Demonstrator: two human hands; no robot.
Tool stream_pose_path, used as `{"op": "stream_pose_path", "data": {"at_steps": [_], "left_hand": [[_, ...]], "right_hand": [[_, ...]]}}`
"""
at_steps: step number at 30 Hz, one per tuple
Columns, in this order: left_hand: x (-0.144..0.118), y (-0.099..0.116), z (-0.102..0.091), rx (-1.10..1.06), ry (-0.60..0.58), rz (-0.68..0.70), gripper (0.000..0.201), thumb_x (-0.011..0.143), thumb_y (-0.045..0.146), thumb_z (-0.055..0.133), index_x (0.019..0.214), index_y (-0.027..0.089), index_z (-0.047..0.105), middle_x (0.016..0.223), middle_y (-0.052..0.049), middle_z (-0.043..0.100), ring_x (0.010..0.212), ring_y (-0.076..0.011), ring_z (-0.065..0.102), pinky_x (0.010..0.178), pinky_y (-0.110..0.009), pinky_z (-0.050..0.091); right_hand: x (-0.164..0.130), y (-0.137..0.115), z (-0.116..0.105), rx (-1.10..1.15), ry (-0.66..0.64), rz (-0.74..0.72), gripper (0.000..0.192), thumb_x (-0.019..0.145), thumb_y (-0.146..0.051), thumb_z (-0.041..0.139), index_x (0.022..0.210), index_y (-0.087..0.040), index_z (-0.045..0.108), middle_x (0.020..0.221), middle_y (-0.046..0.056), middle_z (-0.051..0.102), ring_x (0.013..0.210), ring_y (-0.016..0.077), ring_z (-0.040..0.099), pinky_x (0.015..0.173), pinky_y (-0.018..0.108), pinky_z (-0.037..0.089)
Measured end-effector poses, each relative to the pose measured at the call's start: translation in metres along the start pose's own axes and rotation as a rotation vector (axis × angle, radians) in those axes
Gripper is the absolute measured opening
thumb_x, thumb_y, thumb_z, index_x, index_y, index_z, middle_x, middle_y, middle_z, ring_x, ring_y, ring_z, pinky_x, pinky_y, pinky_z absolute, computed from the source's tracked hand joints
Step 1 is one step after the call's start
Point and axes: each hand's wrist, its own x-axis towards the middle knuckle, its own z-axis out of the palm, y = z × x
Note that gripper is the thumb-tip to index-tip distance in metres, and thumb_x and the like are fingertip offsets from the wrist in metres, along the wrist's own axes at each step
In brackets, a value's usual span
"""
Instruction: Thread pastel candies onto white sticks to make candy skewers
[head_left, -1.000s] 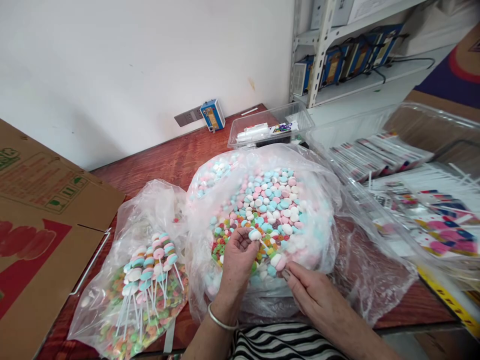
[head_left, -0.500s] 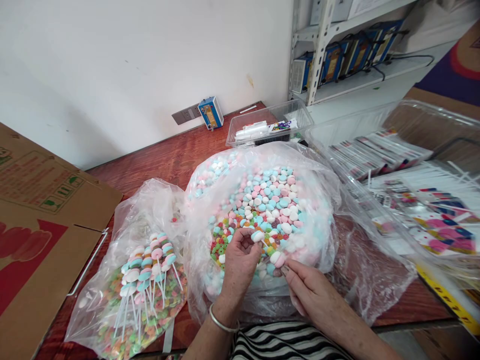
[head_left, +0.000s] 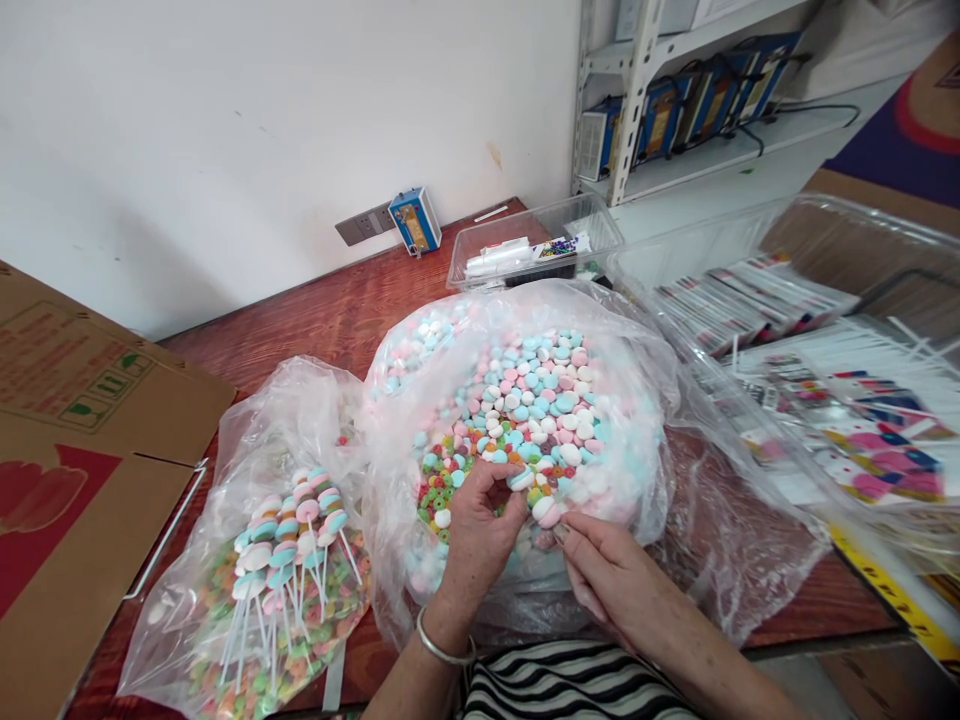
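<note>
Lollipop bag (head_left: 255,560) left of candy bag (head_left: 525,420)

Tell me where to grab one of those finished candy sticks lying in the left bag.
Grip a finished candy stick by its bare white lower end, coming from the near side of the left bag. The stems fan toward you and stick out free, while the candy discs crowd together at the far end.

The stick under the left fingers (head_left: 501,492) is hidden. The box (head_left: 67,480) and tray (head_left: 862,420) are cut off by the edges. The tray's labels are too blurred to read.
</note>
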Motion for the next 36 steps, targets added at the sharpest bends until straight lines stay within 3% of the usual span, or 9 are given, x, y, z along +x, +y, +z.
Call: {"op": "stream_pose_path", "data": {"at_steps": [8,10,14,20,23,26,31,36], "left_hand": [[-0.008,0.006,0.006,-0.118,-0.04,-0.082,0.016,0.082,0.021,0.066,0.098,0.019,0.066,0.092,-0.005,0.067,0.083,-0.0158,0.064,0.075,-0.027,0.053],[-0.011,0.006,0.008,-0.125,-0.041,-0.077,0.015,0.084,0.022,0.064,0.099,0.02,0.066,0.092,-0.004,0.066,0.082,-0.0154,0.063,0.073,-0.026,0.053],[-0.012,0.005,0.008,-0.144,0.072,-0.051,0.018,0.083,0.023,0.065,0.101,0.02,0.066,0.095,-0.005,0.065,0.089,-0.0168,0.062,0.081,-0.028,0.051],[-0.013,0.025,0.016,-0.743,0.131,-0.246,0.036,0.083,0.033,0.067,0.116,0.026,0.055,0.119,-0.006,0.061,0.097,-0.0188,0.064,0.079,-0.03,0.052],[-0.012,0.035,0.026,-0.92,0.097,-0.401,0.032,0.088,0.045,0.059,0.105,0.018,0.06,0.095,-0.007,0.064,0.077,-0.0144,0.063,0.067,-0.026,0.051],[-0.008,0.039,0.035,-0.977,0.189,-0.438,0.029,0.087,0.045,0.062,0.089,0.016,0.06,0.074,-0.001,0.056,0.06,-0.008,0.054,0.055,-0.019,0.043],[-0.005,0.04,0.047,-0.965,0.278,-0.471,0.035,0.079,0.05,0.069,0.081,0.018,0.053,0.068,0.003,0.048,0.05,-0.0054,0.039,0.049,-0.018,0.038],[-0.011,0.037,0.058,-0.911,0.29,-0.484,0.036,0.08,0.052,0.067,0.08,0.021,0.048,0.068,0.004,0.043,0.051,-0.0075,0.035,0.056,-0.025,0.045]], "right_hand": [[0.013,0.01,0.0,-0.055,0.04,-0.172,0.028,0.095,-0.042,0.035,0.081,-0.022,0.048,0.052,-0.008,0.039,0.044,0.0112,0.035,0.041,0.022,0.027],[0.016,0.011,-0.001,-0.168,0.079,-0.258,0.028,0.097,-0.039,0.035,0.084,-0.022,0.052,0.058,-0.005,0.047,0.05,0.0132,0.042,0.047,0.023,0.035],[0.019,0.011,-0.005,-0.392,0.133,-0.402,0.028,0.098,-0.033,0.036,0.087,-0.022,0.059,0.076,0.001,0.063,0.069,0.0177,0.056,0.066,0.028,0.045],[0.007,0.014,-0.007,-0.625,0.187,-0.437,0.031,0.098,-0.032,0.035,0.078,-0.022,0.057,0.071,0.003,0.066,0.064,0.0189,0.06,0.06,0.027,0.045],[0.001,0.017,-0.002,-0.706,0.195,-0.485,0.032,0.099,-0.031,0.031,0.087,-0.022,0.058,0.077,0.006,0.07,0.067,0.0202,0.067,0.059,0.027,0.046],[-0.003,0.021,0.001,-0.812,0.257,-0.566,0.029,0.099,-0.027,0.031,0.091,-0.021,0.058,0.076,0.006,0.072,0.064,0.0198,0.069,0.055,0.026,0.045],[-0.005,0.034,0.001,-1.047,0.367,-0.764,0.035,0.1,-0.022,0.028,0.083,-0.02,0.058,0.054,0.001,0.064,0.043,0.0164,0.064,0.044,0.025,0.038],[-0.002,0.04,0.005,-1.104,0.425,-0.75,0.038,0.102,-0.022,0.028,0.097,-0.014,0.065,0.059,0.006,0.069,0.045,0.018,0.066,0.045,0.025,0.041]]}}
